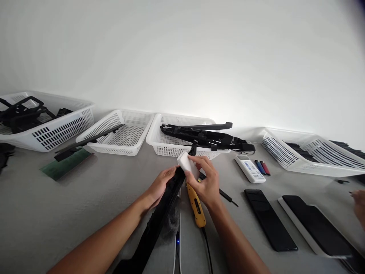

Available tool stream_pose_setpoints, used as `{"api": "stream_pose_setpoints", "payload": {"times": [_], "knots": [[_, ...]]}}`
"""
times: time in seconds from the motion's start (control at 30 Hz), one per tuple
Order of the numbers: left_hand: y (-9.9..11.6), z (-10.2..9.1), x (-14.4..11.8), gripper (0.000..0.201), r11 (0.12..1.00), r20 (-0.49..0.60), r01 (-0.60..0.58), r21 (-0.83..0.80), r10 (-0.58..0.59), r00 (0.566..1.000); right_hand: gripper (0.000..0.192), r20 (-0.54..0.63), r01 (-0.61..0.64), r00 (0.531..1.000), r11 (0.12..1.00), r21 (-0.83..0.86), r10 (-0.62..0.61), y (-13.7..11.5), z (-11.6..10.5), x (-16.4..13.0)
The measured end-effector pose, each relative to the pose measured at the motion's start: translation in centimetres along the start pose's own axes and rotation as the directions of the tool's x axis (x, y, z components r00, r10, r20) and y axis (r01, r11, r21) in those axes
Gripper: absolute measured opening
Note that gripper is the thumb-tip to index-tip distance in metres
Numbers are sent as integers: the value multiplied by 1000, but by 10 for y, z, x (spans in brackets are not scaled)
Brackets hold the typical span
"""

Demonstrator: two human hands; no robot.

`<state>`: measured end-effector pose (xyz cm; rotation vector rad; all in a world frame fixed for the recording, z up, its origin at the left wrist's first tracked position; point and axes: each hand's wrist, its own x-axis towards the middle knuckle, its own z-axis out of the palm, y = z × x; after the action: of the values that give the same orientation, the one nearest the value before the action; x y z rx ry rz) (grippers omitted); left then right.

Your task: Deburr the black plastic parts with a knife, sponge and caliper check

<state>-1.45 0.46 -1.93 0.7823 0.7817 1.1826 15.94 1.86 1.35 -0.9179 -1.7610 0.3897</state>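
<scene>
My left hand [160, 185] grips a long black plastic part [159, 217] that runs from the table's near edge up toward the middle. Its far end is met by a white block [186, 162], which my right hand [207, 182] holds and presses against it. A yellow-handled tool [196, 205] with a black cord lies on the table just under my right hand. A thin black pen-like tool [228, 197] lies to the right of that hand.
Several white baskets stand along the wall: one [68, 120] with black parts at far left, one [129, 142] with a long black strip, one [162, 142] with black frames, one [285, 158] at right. A white remote [250, 169], two dark phones [269, 220], a green board [65, 164]. Another person's hand [359, 203] at right edge.
</scene>
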Motion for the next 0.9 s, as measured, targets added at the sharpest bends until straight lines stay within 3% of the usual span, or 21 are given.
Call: {"api": "stream_pose_setpoints", "payload": {"times": [0.13, 0.27, 0.43, 0.6, 0.73, 0.9], "knots": [[-2, -5, 3, 37, 997, -122, -79, -12, 77, 990, 40, 76, 121, 990, 991, -58, -117, 2, 5, -2], [0, -2, 2, 39, 997, -121, -51, -61, 44, 992, 44, 19, 126, 992, 982, -142, -124, 4, 6, -3], [4, 2, 3, 38, 992, -143, -114, -57, 105, 984, 47, 79, 194, 979, 977, -90, -188, 1, 5, -2], [5, -1, 6, 37, 994, -76, -112, -9, 111, 991, 47, 36, 140, 990, 979, -148, -136, 2, 6, -3], [5, -1, 7, 38, 988, -94, -153, 6, 153, 984, 46, 38, 153, 988, 982, -109, -149, 2, 6, -6], [2, -2, 7, 42, 992, -84, -124, 26, 126, 988, 38, -41, 110, 993, 989, -101, -114, 0, 5, -7]]}}
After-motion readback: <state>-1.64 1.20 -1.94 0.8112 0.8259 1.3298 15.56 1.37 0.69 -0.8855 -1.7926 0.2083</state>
